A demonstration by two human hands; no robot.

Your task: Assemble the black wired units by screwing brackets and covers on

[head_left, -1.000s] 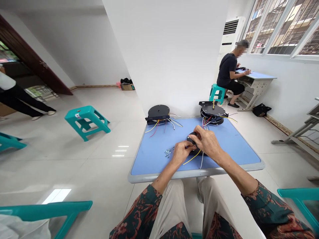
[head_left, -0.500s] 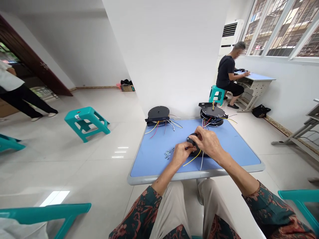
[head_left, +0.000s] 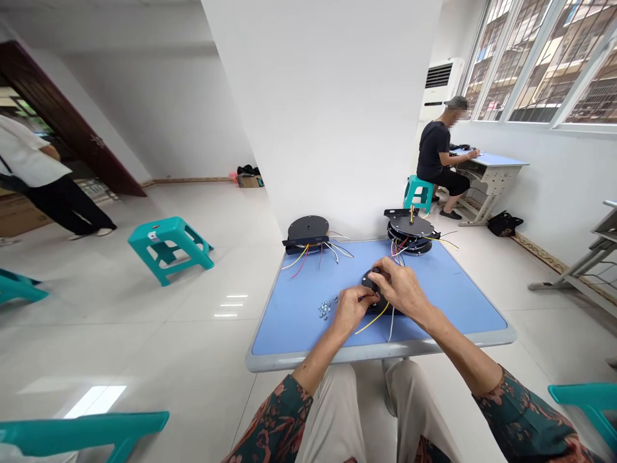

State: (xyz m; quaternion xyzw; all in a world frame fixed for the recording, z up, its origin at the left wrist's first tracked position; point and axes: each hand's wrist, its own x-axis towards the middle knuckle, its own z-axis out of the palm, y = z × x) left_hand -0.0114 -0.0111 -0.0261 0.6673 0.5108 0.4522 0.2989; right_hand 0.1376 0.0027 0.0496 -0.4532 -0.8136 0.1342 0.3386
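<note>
On the blue-topped table [head_left: 289, 325], both hands work close together: the right hand [head_left: 402, 289] clasps a black round housing [head_left: 370, 280] from above, trailing yellow wire [head_left: 372, 319], while the left hand [head_left: 349, 307] pinches its side. Just left lie loose metal nuts [head_left: 324, 310]; 2 wired black disc assemblies [head_left: 307, 230] [head_left: 411, 226] sit at the far edge.

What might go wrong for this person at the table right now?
The small metal fasteners lie close to the left hand, so a slip could scatter them across the blue tabletop. The yellow wire trailing from the black round part under the right hand might also snag or get tugged loose.
</note>
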